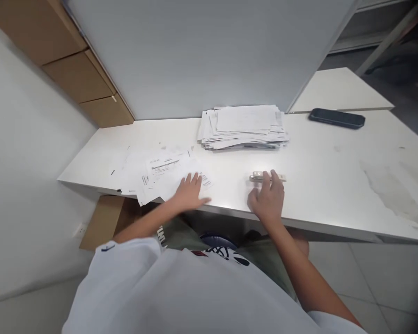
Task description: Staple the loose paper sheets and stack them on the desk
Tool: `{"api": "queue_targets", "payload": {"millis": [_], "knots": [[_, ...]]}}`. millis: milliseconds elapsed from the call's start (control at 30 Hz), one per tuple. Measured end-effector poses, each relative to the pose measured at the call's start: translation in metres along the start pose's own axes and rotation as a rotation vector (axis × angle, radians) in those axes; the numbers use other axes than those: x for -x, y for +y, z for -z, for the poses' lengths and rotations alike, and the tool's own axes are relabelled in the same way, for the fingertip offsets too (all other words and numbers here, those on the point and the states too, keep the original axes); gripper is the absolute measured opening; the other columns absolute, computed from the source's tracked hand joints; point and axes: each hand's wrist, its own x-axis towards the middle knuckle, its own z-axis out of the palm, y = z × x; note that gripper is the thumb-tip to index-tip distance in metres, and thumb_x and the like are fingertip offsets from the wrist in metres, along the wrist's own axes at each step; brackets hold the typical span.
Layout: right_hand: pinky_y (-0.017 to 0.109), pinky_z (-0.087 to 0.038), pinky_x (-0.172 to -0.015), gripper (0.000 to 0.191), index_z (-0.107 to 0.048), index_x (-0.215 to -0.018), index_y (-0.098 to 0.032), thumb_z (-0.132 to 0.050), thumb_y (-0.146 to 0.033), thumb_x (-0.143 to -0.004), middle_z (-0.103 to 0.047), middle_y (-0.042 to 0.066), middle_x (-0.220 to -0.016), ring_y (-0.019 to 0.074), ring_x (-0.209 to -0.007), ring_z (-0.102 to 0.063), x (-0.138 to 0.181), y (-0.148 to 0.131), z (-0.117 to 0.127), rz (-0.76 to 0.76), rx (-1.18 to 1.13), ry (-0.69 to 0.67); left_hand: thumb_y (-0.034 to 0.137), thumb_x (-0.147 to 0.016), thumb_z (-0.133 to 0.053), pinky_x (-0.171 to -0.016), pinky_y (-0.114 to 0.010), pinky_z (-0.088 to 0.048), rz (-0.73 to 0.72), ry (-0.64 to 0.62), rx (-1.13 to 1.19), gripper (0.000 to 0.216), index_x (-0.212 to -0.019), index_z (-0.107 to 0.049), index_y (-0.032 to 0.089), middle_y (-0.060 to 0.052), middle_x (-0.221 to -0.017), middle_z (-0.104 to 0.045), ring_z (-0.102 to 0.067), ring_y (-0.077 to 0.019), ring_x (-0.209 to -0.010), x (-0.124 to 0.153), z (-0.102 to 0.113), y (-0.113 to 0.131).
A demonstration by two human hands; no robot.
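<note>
My left hand [190, 192] lies flat, fingers spread, on a loose spread of printed papers [160, 174] near the front edge of the white table [334, 167]. My right hand [268, 197] rests on the table with its fingers curled over a small silver stapler [264, 176], touching it from the near side; the stapler still lies on the table. A thick stack of papers [244, 126] sits further back, between the two hands.
A dark phone [336, 118] lies at the back right of the table. A grey partition [202, 55] stands behind it. Brown cardboard boxes [73, 74] are stacked at the left, another [104, 220] under the table. A stained patch [393, 190] marks the right side.
</note>
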Motion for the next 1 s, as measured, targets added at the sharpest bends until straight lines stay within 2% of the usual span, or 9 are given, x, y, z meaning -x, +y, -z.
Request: {"api": "queue_targets", "payload": {"millis": [100, 233, 333, 433, 533, 633, 700, 833, 1000], "knots": [[0.054, -0.042, -0.097, 0.059, -0.041, -0.142, -0.010, -0.047, -0.021, -0.084, -0.046, 0.025, -0.138, 0.0367, -0.126, -0.045, 0.008, 0.006, -0.005, 0.066, -0.039, 0.096, 0.033, -0.086, -0.061, -0.115, -0.056, -0.026, 0.154, 0.101, -0.151, 0.072, -0.146, -0.037, 0.003, -0.022, -0.156, -0.026, -0.022, -0.0410, -0.146, 0.047, -0.058, -0.005], [0.053, -0.042, -0.096, 0.045, -0.057, -0.126, -0.014, -0.051, -0.019, -0.082, -0.057, 0.021, -0.122, 0.0338, -0.115, -0.053, 0.017, 0.019, -0.012, 0.090, -0.070, 0.188, 0.010, -0.091, -0.039, -0.107, -0.045, -0.041, 0.065, 0.357, -0.138, 0.048, -0.138, -0.049, 0.008, -0.017, -0.144, -0.051, -0.045, -0.0301, -0.137, 0.079, -0.093, -0.014], [0.052, -0.041, -0.097, 0.034, -0.066, -0.111, -0.018, -0.055, -0.020, -0.080, -0.062, 0.019, -0.115, 0.0338, -0.110, -0.056, 0.032, 0.019, -0.009, 0.013, -0.166, 0.100, 0.007, -0.091, -0.036, -0.101, -0.041, -0.047, -0.040, 0.541, -0.097, 0.045, -0.133, -0.054, 0.010, -0.014, -0.133, -0.061, -0.055, -0.0251, -0.127, 0.098, -0.097, -0.018], [0.049, -0.044, -0.093, 0.019, -0.070, -0.090, -0.024, -0.056, -0.024, -0.078, -0.068, 0.012, -0.097, 0.0314, -0.097, -0.061, 0.059, -0.009, 0.000, -0.066, -0.482, -0.092, 0.004, -0.091, -0.035, -0.100, -0.039, -0.047, -0.197, 0.603, -0.089, 0.045, -0.132, -0.054, 0.010, -0.013, -0.131, -0.063, -0.058, -0.0225, -0.124, 0.111, -0.096, -0.017], [0.048, -0.046, -0.091, 0.017, -0.068, -0.087, -0.023, -0.055, -0.031, -0.079, -0.069, 0.007, -0.092, 0.0284, -0.095, -0.061, 0.086, -0.059, 0.009, -0.469, -0.894, -0.067, 0.003, -0.090, -0.035, -0.100, -0.040, -0.046, -0.336, 0.586, -0.106, 0.045, -0.129, -0.056, 0.011, -0.012, -0.128, -0.065, -0.060, -0.0213, -0.121, 0.116, -0.092, -0.019], [0.040, -0.049, -0.087, 0.026, -0.069, -0.094, -0.023, -0.064, -0.040, -0.075, -0.070, 0.005, -0.095, 0.0233, -0.091, -0.063, 0.092, -0.096, 0.012, -0.783, -1.311, -0.271, 0.007, -0.092, -0.038, -0.100, -0.041, -0.047, -0.422, 0.537, -0.114, 0.040, -0.126, -0.059, 0.011, -0.011, -0.127, -0.066, -0.060, -0.0220, -0.120, 0.111, -0.087, -0.028], [0.036, -0.050, -0.083, 0.029, -0.068, -0.089, -0.023, -0.066, -0.049, -0.075, -0.070, 0.004, -0.090, 0.0210, -0.087, -0.065, 0.086, -0.103, 0.011, -0.962, -1.493, -0.382, 0.011, -0.093, -0.041, -0.099, -0.042, -0.048, -0.438, 0.509, -0.123, 0.037, -0.125, -0.060, 0.011, -0.012, -0.127, -0.065, -0.059, -0.0240, -0.122, 0.106, -0.084, -0.037], [0.033, -0.053, -0.082, 0.034, -0.067, -0.083, -0.022, -0.067, -0.054, -0.073, -0.072, 0.004, -0.084, 0.0204, -0.088, -0.069, 0.072, -0.090, 0.008, -1.233, -1.581, -0.464, 0.008, -0.091, -0.040, -0.096, -0.041, -0.052, -0.407, 0.526, -0.166, 0.039, -0.124, -0.061, 0.010, -0.013, -0.128, -0.065, -0.059, -0.0254, -0.123, 0.096, -0.084, -0.055], [0.031, -0.056, -0.080, 0.034, -0.065, -0.085, -0.022, -0.078, -0.047, -0.066, -0.073, 0.003, -0.085, 0.0217, -0.095, -0.070, 0.066, -0.089, 0.014, -1.252, -1.551, -0.561, 0.006, -0.093, -0.036, -0.087, -0.035, -0.056, -0.254, 0.687, -0.177, 0.039, -0.122, -0.062, 0.011, -0.014, -0.110, -0.072, -0.069, -0.0214, -0.104, 0.095, -0.086, -0.074]]}}
